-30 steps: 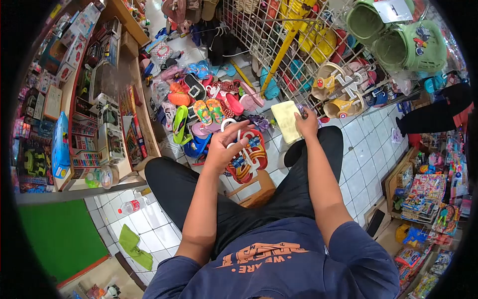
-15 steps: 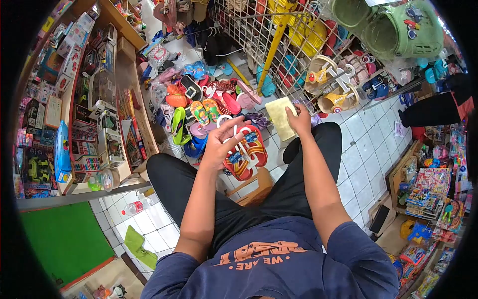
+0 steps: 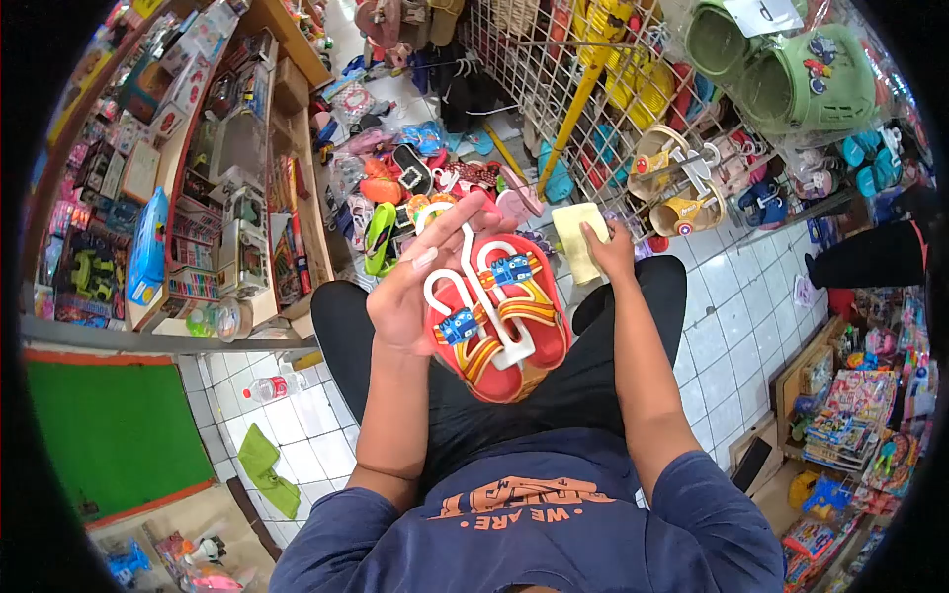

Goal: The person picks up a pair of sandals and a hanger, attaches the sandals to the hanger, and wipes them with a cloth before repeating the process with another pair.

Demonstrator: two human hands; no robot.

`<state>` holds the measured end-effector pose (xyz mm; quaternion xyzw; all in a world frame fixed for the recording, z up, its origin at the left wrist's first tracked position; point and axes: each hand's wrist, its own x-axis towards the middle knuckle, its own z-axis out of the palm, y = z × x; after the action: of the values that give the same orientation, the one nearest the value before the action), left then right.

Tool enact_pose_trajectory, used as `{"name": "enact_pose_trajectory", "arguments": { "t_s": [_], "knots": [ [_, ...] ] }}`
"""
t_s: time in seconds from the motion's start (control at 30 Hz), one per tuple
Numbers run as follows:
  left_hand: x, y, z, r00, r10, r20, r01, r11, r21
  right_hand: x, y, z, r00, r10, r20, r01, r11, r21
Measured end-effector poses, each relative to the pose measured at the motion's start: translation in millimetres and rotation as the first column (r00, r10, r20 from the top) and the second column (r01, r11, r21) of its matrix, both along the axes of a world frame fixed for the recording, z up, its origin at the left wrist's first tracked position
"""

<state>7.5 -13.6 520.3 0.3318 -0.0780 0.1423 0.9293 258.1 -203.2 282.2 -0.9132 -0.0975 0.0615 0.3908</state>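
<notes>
A pair of red children's sandals [image 3: 506, 316] with yellow-orange straps and blue toy-like decorations hangs on a white hanger, soles facing away from the camera. My left hand [image 3: 410, 287] holds the hanger at its upper part, with fingers stretched up beside the sandals. To the right, my right hand [image 3: 611, 249] grips a folded pale yellow cloth [image 3: 579, 242] above my knee. The cloth and the sandals are apart. Behind the sandals, many colourful sandals lie in a heap, among them a green pair [image 3: 380, 240] and a black one [image 3: 411, 170].
A wire rack [image 3: 554, 89] with hanging sandals and green clogs [image 3: 816, 84] stands ahead and right. Shelves of boxed toys [image 3: 183, 198] line the left. A bottle [image 3: 272, 387] and green cloth [image 3: 265, 469] lie on the tiles. A person's dark-clothed leg [image 3: 865, 259] shows at right.
The red sandals and my left hand have come up closer to the camera, and the sandals now face it more fully. My right hand still holds the yellow cloth.
</notes>
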Motion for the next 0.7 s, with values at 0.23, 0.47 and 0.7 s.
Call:
{"name": "enact_pose_trajectory", "arguments": {
  "t_s": [0.23, 0.47, 0.7],
  "knots": [
    [-22, -9, 29, 0.988, 0.153, -0.016, -0.152, 0.986, 0.076, 2, -1, -19, 0.999, -0.001, 0.048, 0.005, 0.996, -0.085],
    [-36, -12, 38, 0.974, 0.228, 0.007, -0.228, 0.973, 0.026, 5, 1, -30, 1.0, 0.009, -0.004, -0.01, 0.998, -0.055],
    [-52, -22, 48, 0.932, 0.351, -0.093, -0.347, 0.936, 0.054, -4, -2, -6, 0.998, 0.065, -0.012, -0.066, 0.994, -0.089]
  ]
}}
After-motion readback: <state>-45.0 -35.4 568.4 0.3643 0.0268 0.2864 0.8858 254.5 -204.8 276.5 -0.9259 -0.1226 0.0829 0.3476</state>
